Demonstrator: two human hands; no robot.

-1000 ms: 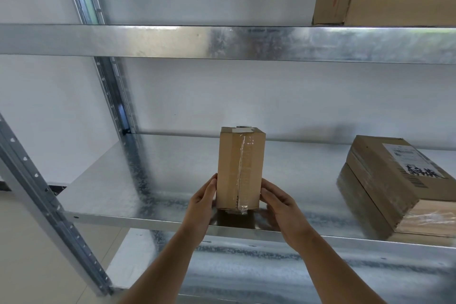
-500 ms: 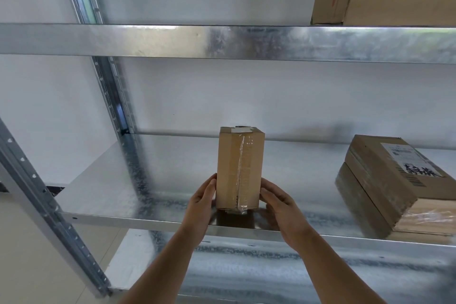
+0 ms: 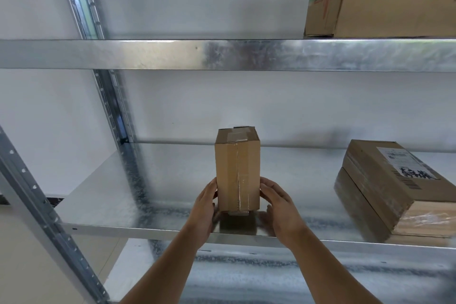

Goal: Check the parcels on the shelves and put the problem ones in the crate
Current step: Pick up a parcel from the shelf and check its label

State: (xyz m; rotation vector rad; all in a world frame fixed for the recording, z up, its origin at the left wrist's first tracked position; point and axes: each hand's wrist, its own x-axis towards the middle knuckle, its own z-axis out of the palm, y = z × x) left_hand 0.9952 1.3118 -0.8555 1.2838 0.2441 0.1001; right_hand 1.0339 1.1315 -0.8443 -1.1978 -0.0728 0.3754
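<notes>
A galvanised metal shelf [image 3: 118, 195] fills the frame. On the tier above, at one o'clock, sits an open carton [image 3: 380, 10] with green contents. At three o'clock two labelled flat parcels [image 3: 394, 187] lie stacked. At centre a tall taped parcel [image 3: 237, 170] stands upright near the shelf's front edge, left hand [image 3: 204, 207] and right hand [image 3: 280, 207] pressing its lower sides, fingers straight, unclenched.

Both forearms are bare from the fingers [image 3: 269, 186] back to the frame's lower edge: no sleeves, gloves, rings, watch or bands show on the left hand [image 3: 203, 215] or right hand [image 3: 283, 215].
</notes>
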